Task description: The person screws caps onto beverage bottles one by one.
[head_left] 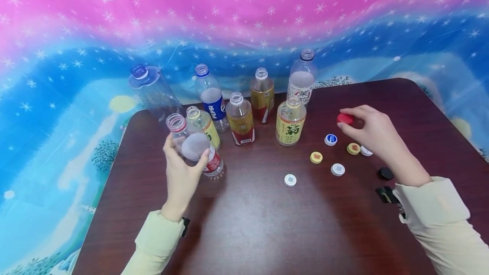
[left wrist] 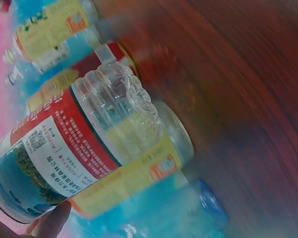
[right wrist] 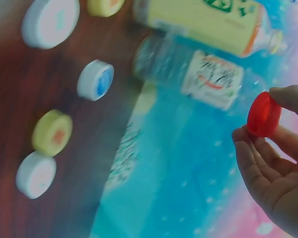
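My left hand (head_left: 182,177) grips a clear plastic bottle with a red label (head_left: 212,162) around its upper body. The bottle has no cap, and a red ring circles its neck. In the left wrist view the ridged base of this bottle (left wrist: 124,101) points away from the hand, tilted. At the right, my right hand (head_left: 376,130) pinches a red bottle cap (head_left: 345,119) between thumb and fingers, above the table. The right wrist view shows the cap (right wrist: 264,114) with its hollow side partly visible.
Several uncapped bottles stand behind, including a Pepsi bottle (head_left: 214,103), a yellow-labelled bottle (head_left: 290,124) and a large clear bottle (head_left: 156,92). Loose caps lie on the dark table (head_left: 244,224): a blue one (head_left: 330,139), a yellow one (head_left: 316,157), a white one (head_left: 290,180) and a black one (head_left: 386,173).
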The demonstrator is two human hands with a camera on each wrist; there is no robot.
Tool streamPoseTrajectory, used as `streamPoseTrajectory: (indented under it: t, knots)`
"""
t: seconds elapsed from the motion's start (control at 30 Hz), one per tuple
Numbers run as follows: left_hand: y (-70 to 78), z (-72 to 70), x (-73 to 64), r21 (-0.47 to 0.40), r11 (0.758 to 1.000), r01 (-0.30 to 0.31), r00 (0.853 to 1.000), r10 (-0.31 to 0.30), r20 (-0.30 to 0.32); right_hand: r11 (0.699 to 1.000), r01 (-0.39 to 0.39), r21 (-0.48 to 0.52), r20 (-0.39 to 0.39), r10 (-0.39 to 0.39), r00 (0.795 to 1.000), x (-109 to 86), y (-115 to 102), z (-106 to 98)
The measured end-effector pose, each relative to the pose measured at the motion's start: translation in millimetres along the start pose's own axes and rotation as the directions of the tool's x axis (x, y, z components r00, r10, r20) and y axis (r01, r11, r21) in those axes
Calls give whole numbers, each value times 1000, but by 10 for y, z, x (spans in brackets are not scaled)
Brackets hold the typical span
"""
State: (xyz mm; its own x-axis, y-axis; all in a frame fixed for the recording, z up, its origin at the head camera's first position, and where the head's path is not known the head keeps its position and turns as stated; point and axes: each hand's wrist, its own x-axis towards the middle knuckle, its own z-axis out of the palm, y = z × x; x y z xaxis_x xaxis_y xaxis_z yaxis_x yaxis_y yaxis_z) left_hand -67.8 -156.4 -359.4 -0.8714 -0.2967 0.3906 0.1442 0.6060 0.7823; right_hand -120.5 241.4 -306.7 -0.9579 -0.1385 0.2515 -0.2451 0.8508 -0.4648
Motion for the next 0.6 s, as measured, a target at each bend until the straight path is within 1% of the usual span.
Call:
streamPoseTrajectory:
  t: [0.13,0.23,0.43,0.6]
  knots:
    - [97,119,-44,18,999,-28,999,27,45,998,42,42,-25,-41,999,69,-195,19]
    - [164,222,-68,33,998,-49,996,46,75,996,57,76,-21,-55,998,112,-341,22]
    - [299,443,-77,8,999,-47,991,46,130,990,78,114,-41,-74,996,185,-618,26]
    - [376,608,-71,-4,997,-74,982,74,171,981,129,146,-65,-120,991,236,-846,52]
